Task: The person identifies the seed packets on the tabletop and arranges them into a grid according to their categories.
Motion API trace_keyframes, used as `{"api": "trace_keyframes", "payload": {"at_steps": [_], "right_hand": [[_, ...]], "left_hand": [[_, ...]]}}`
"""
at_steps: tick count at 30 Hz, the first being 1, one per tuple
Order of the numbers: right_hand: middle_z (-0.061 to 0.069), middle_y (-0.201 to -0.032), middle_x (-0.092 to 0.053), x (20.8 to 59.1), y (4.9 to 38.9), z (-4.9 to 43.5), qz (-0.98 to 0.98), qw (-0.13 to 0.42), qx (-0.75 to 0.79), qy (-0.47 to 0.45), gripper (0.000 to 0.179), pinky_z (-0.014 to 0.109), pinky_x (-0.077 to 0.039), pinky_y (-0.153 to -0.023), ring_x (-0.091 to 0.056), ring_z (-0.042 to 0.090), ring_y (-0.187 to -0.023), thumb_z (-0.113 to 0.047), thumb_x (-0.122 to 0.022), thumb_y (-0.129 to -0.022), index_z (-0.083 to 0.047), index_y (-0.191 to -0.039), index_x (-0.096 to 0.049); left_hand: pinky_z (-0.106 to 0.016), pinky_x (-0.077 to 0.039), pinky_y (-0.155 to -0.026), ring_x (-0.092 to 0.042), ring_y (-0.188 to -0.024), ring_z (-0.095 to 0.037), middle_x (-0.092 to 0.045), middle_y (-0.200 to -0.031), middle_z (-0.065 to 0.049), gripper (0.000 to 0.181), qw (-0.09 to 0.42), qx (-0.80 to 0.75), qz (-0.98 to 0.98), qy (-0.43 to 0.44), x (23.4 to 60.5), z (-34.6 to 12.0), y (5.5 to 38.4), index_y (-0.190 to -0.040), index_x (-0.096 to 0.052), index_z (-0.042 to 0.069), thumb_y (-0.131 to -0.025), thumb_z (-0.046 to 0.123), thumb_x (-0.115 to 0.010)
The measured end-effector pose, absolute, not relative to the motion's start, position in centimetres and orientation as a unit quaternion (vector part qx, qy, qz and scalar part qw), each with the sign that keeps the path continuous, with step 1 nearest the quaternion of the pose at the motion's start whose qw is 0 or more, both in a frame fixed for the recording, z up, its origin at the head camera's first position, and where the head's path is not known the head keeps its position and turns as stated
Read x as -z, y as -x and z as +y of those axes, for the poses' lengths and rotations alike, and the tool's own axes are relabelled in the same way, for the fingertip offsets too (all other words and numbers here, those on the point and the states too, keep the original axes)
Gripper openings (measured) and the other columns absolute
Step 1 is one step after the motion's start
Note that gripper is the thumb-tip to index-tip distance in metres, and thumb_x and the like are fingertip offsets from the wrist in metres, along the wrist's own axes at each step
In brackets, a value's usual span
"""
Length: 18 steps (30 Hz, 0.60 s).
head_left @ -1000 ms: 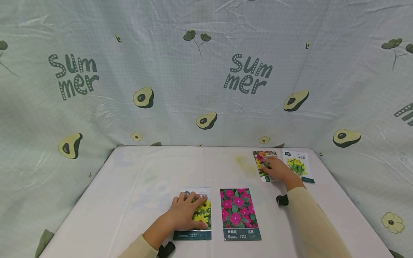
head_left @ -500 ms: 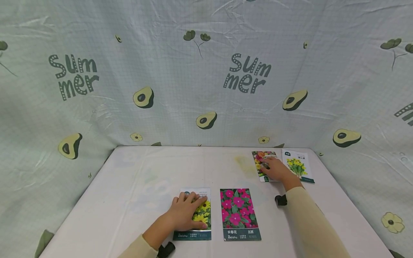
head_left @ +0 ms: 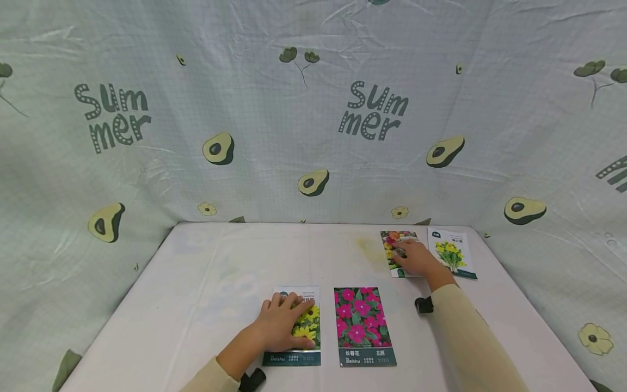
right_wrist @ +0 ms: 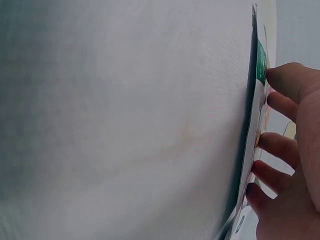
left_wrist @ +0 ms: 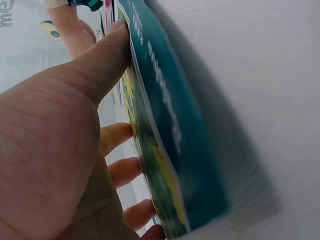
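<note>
The pink-flower packet looks like smooth coated paper or thin plastic film; which, I cannot tell. To its left, the yellow-flower packet has a smooth printed face with a soft sheen on its dark green band. Beyond it to the right, the mixed-flower packet and white packet look similarly thin and smooth. Beneath it, the desk wears a matt, finely textured, faintly stained covering. Behind it hangs a creased, slightly shiny, cloth-like curtain. The sleeve to its right is matt cloth.

Left grip, fingertips touching teal-banded packet
</note>
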State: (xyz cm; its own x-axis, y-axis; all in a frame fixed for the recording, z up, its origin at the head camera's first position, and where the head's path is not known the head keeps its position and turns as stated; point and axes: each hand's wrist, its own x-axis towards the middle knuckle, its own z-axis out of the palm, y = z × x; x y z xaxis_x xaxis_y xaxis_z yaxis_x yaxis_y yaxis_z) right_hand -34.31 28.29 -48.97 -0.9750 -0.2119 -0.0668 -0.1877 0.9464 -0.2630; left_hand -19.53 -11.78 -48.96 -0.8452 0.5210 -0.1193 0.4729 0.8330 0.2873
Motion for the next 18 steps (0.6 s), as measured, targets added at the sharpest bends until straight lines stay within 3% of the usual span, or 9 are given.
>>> {"api": "trace_keyframes", "payload": {"at_steps": [18], "right_hand": [[0.031,-0.157,-0.037,49.0,33.5,27.0,0.986,0.07,0.131,0.08,0.054,0.068,-0.033,-0.113,-0.033,0.055,-0.144,-0.036,-0.054,-0.106,-0.011,-0.154,-0.047]], "left_hand": [[-0.05,-0.036,-0.088,-0.042,-0.116,-0.031,-0.049,-0.142,-0.006,0.088,0.086,-0.12,0.95,-0.275,48.9,-12.4,19.3,-0.154,-0.047,0.029,-0.081,0.07,-0.073]]}}
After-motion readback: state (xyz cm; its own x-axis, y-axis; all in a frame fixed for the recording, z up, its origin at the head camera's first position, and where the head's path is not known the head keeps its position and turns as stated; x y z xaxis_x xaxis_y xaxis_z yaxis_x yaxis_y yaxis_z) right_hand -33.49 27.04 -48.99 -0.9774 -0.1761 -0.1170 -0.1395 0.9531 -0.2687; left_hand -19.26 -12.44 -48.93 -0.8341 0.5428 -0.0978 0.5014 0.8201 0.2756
